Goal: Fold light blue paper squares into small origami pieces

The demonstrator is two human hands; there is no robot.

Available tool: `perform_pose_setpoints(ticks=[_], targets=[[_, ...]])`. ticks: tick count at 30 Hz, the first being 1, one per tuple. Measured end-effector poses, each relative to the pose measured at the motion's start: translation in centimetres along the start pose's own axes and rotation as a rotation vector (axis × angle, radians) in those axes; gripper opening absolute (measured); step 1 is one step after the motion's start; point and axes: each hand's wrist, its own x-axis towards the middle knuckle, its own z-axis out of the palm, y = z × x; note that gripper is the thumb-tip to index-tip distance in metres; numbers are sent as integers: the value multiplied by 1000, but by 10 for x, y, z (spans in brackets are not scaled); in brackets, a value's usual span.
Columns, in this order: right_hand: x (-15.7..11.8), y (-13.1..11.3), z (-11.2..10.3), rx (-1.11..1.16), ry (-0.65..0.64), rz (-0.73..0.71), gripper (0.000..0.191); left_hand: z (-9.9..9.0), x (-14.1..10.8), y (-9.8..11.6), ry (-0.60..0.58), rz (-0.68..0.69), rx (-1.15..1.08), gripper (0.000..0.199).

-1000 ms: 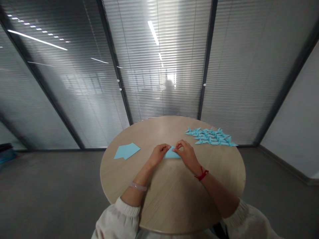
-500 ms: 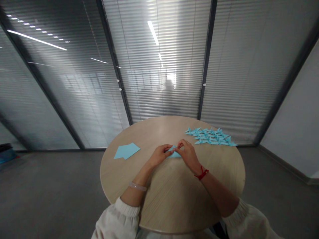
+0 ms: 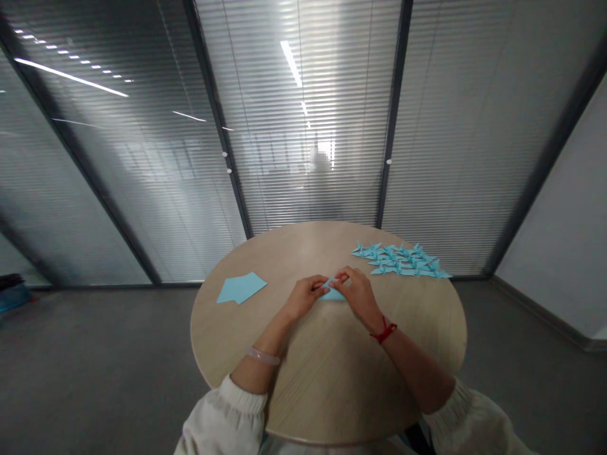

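Note:
A small folded piece of light blue paper point(image 3: 333, 294) lies near the middle of the round wooden table point(image 3: 332, 379), between my two hands. My left hand point(image 3: 305, 296) has its fingers closed on the paper's left side. From the right, my right hand point(image 3: 355, 290) pinches the paper near its top, its fingertips close to those of the left. The fingers cover part of the folds. Flat blue sheets point(image 3: 241, 287) rest at the table's left. Several folded blue paper cranes point(image 3: 403, 260) are grouped in rows at the back right.
Glass panels with blinds point(image 3: 313, 126) stand behind the table, split by dark frames. A white wall point(image 3: 564, 221) is at the right. On the floor at the far left is a dark and blue object point(image 3: 13, 294), cut off by the picture's edge.
My right hand's fingertips have shifted slightly left over the paper, nearer to my left fingers. My left hand has hardly moved.

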Motion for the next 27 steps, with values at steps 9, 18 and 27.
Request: perform_pose_setpoints(ticks=[9,18,27], targets=[[-1,-1,0,130,-29,-107,18,2,-5,3,65,-9,19,41],[0,4,1,194,-55,-71,7,4,-3,0,64,-5,21,66],[1,5,1,234,-57,0,9,4,-3,0,53,-23,63,69]])
